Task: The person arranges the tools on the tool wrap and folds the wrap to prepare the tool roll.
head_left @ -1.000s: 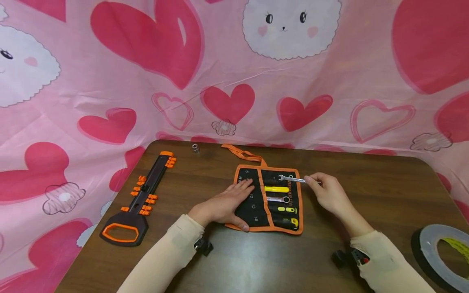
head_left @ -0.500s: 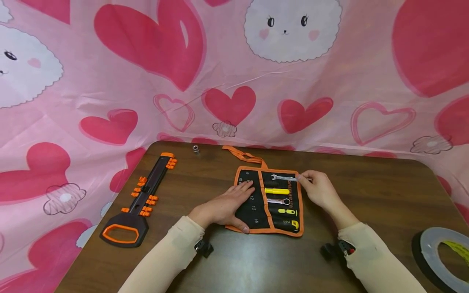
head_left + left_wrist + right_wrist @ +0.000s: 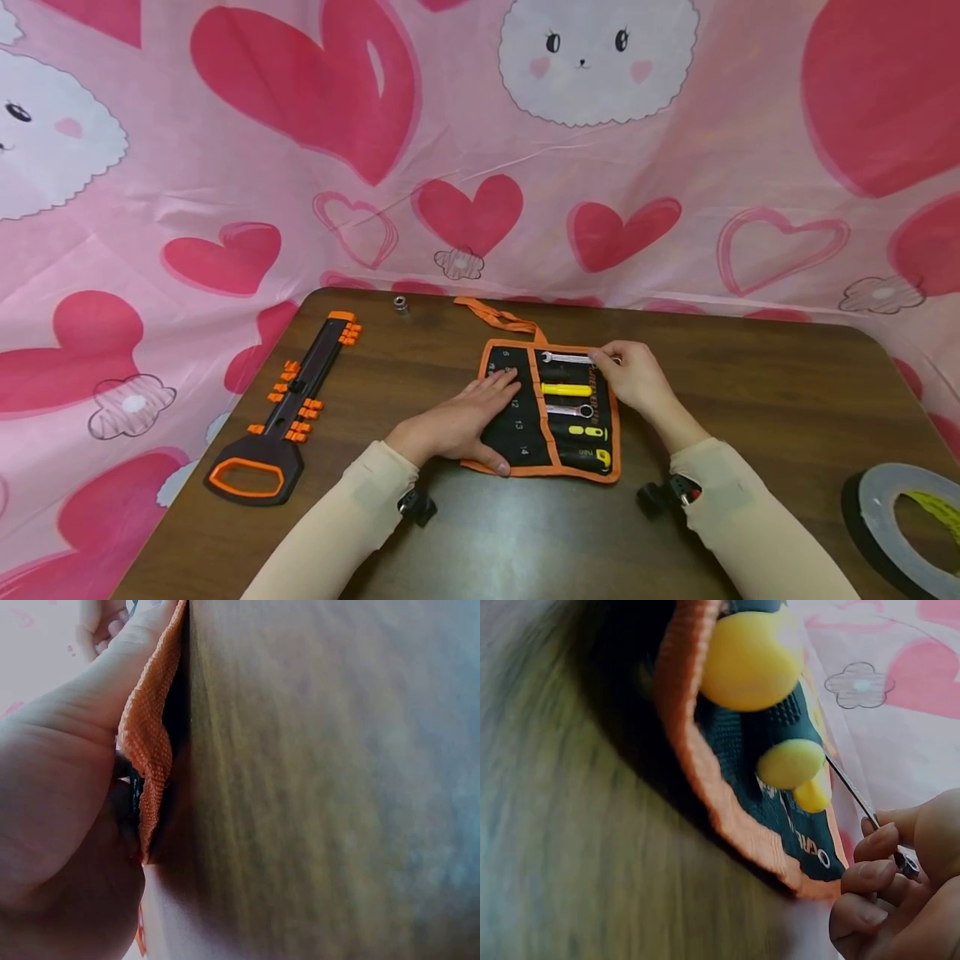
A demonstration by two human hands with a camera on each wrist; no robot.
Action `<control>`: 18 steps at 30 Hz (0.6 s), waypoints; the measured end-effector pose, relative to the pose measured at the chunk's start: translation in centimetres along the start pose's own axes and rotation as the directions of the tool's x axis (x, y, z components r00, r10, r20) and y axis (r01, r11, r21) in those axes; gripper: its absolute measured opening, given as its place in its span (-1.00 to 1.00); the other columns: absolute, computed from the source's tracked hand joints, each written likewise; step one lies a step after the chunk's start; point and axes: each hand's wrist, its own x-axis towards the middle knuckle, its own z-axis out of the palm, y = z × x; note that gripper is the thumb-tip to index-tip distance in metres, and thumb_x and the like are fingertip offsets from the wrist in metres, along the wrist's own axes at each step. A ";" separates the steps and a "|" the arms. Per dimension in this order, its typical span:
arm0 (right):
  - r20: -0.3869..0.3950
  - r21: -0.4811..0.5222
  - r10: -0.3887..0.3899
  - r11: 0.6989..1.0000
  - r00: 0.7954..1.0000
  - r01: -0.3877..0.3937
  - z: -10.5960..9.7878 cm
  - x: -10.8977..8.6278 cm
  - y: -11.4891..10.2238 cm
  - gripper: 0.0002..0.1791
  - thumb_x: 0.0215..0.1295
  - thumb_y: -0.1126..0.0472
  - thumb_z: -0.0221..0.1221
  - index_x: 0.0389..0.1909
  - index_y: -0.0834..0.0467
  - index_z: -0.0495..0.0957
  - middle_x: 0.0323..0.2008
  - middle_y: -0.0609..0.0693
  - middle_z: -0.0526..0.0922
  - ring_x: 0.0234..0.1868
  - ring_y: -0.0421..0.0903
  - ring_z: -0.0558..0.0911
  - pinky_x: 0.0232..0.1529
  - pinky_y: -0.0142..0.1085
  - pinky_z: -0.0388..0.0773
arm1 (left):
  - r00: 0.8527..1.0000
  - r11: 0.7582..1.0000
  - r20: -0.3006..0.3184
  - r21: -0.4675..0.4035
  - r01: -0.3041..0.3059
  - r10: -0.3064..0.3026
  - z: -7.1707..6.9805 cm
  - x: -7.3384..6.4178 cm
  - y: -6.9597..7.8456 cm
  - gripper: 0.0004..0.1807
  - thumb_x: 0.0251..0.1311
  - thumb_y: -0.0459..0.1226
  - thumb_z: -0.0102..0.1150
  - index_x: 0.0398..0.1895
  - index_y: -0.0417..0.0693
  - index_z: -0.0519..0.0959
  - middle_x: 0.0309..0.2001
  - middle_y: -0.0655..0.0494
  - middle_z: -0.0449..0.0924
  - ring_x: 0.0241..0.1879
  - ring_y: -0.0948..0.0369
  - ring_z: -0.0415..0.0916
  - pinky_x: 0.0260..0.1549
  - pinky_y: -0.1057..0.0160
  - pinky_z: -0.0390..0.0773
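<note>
A black tool roll (image 3: 517, 433) with orange trim lies unfolded on the table. My left hand (image 3: 461, 417) rests flat on its left half, fingers spread and thumb over the front edge; up close in the left wrist view, the orange trim (image 3: 150, 727) shows beside the thumb. My right hand (image 3: 637, 379) pinches a wrench (image 3: 566, 358) by its right end, over the roll's upper right part. Its open-end head points left, right at the pocket edge. Below it, the pockets hold a yellow handle (image 3: 567, 390), another wrench (image 3: 573, 411) and yellow-ended tools (image 3: 588, 432).
A black holder with orange clips (image 3: 296, 383) lies to the left on the wooden table (image 3: 495, 542). A small metal socket (image 3: 401, 306) stands at the back. The roll's orange strap (image 3: 502, 315) trails backward. A tape roll (image 3: 903, 517) sits at the right.
My right hand has moved left with the wrench, bringing its head from over the right part of the roll to the pocket edge. The left hand has stayed in place.
</note>
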 end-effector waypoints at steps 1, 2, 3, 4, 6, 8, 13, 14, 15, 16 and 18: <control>-0.002 -0.008 0.000 1.000 1.000 0.000 0.1 0.1 -0.1 -0.59 0.68 0.07 0.13 -0.03 0.37 0.73 -0.25 0.19 0.75 -0.32 0.01 0.60 -0.31 -0.26 0.50 | 1.000 1.000 -0.001 -0.002 -0.001 0.001 0.0 0.0 0.0 0.38 0.06 0.28 0.57 0.81 0.11 -0.07 0.82 0.25 -0.33 0.80 0.18 -0.38 0.76 0.01 -0.18; -0.007 -0.016 0.000 1.000 1.000 0.000 0.2 0.1 -0.1 -0.59 0.67 0.06 0.13 -0.04 0.37 0.73 -0.24 0.20 0.76 -0.30 0.02 0.62 -0.30 -0.26 0.51 | 1.000 1.000 -0.003 -0.003 -0.002 0.002 0.0 0.0 0.0 0.38 0.06 0.28 0.57 0.81 0.11 -0.07 0.82 0.25 -0.33 0.80 0.18 -0.38 0.76 0.02 -0.18; -0.014 -0.027 0.000 1.000 1.000 0.000 0.3 0.2 -0.2 -0.59 0.67 0.06 0.14 -0.04 0.36 0.74 -0.22 0.20 0.78 -0.27 0.02 0.63 -0.27 -0.26 0.52 | 1.000 1.000 -0.004 -0.007 -0.004 0.004 0.0 0.0 0.0 0.38 0.06 0.28 0.57 0.81 0.12 -0.07 0.82 0.25 -0.32 0.80 0.18 -0.38 0.76 0.01 -0.18; -0.019 -0.038 0.001 0.999 1.000 -0.002 0.4 0.2 -0.3 -0.58 0.67 0.05 0.14 -0.05 0.36 0.74 -0.21 0.20 0.79 -0.26 0.03 0.65 -0.26 -0.25 0.54 | 1.000 1.000 -0.004 -0.009 -0.005 0.005 0.0 0.0 0.0 0.38 0.06 0.28 0.57 0.81 0.12 -0.06 0.82 0.25 -0.32 0.80 0.18 -0.37 0.76 0.01 -0.18; -0.029 -0.065 0.000 0.998 1.000 -0.002 0.5 0.3 -0.5 -0.58 0.67 0.05 0.14 -0.06 0.36 0.74 -0.21 0.22 0.79 -0.26 0.05 0.67 -0.25 -0.20 0.57 | 1.000 1.000 -0.003 -0.015 -0.005 0.005 -0.1 0.0 0.1 0.37 0.06 0.27 0.57 0.81 0.12 -0.06 0.82 0.26 -0.32 0.80 0.19 -0.38 0.76 0.02 -0.18; -0.039 -0.100 -0.003 0.995 0.999 -0.001 0.7 0.4 -0.6 -0.59 0.66 0.05 0.15 -0.06 0.35 0.73 -0.21 0.22 0.79 -0.25 0.06 0.67 -0.20 -0.12 0.61 | 1.000 1.000 -0.003 -0.021 -0.005 0.005 -0.2 -0.1 0.2 0.37 0.06 0.26 0.58 0.81 0.12 -0.05 0.82 0.26 -0.31 0.80 0.18 -0.38 0.76 0.01 -0.18; -0.003 -0.158 0.012 0.987 1.000 -0.012 1.0 0.6 -0.8 -0.58 0.68 0.01 0.13 -0.05 0.33 0.69 -0.18 0.21 0.77 -0.20 0.08 0.66 -0.05 0.01 0.65 | 1.000 1.000 -0.001 -0.027 0.002 -0.002 -0.2 -0.1 0.2 0.37 0.06 0.24 0.59 0.80 0.11 -0.05 0.82 0.24 -0.30 0.80 0.17 -0.37 0.76 0.00 -0.17; 0.010 -0.161 0.015 0.987 1.000 -0.013 1.1 0.7 -0.8 -0.57 0.68 0.00 0.13 -0.05 0.33 0.69 -0.17 0.21 0.77 -0.20 0.08 0.66 -0.04 0.02 0.66 | 1.000 1.000 -0.001 -0.026 0.002 -0.002 -0.2 -0.1 0.2 0.37 0.06 0.24 0.59 0.80 0.11 -0.05 0.82 0.24 -0.31 0.80 0.17 -0.37 0.76 0.00 -0.17; 0.023 -0.165 0.018 0.986 1.000 -0.014 1.1 0.8 -0.9 -0.57 0.68 -0.01 0.12 -0.04 0.33 0.69 -0.17 0.21 0.77 -0.19 0.08 0.66 -0.04 0.03 0.66 | 1.000 1.000 -0.001 -0.023 0.003 -0.003 -0.2 -0.1 0.2 0.37 0.06 0.24 0.59 0.80 0.11 -0.05 0.82 0.24 -0.31 0.80 0.17 -0.37 0.76 0.00 -0.17; 0.032 -0.168 0.020 0.986 0.999 -0.014 1.2 0.9 -0.9 -0.57 0.68 -0.01 0.12 -0.04 0.32 0.69 -0.16 0.21 0.77 -0.19 0.08 0.66 -0.03 0.03 0.66 | 1.000 1.000 -0.001 -0.019 0.002 -0.002 -0.2 -0.1 0.2 0.37 0.06 0.24 0.59 0.80 0.11 -0.05 0.82 0.24 -0.31 0.80 0.17 -0.37 0.76 0.01 -0.17; 0.044 -0.182 0.020 0.983 0.999 -0.011 1.3 1.0 -0.8 -0.57 0.68 -0.01 0.13 -0.02 0.32 0.70 -0.14 0.21 0.77 -0.17 0.09 0.66 0.00 0.04 0.66 | 1.000 1.000 0.001 -0.016 -0.001 0.001 -0.1 -0.1 0.2 0.37 0.06 0.24 0.59 0.81 0.11 -0.06 0.82 0.24 -0.31 0.80 0.17 -0.37 0.76 0.01 -0.17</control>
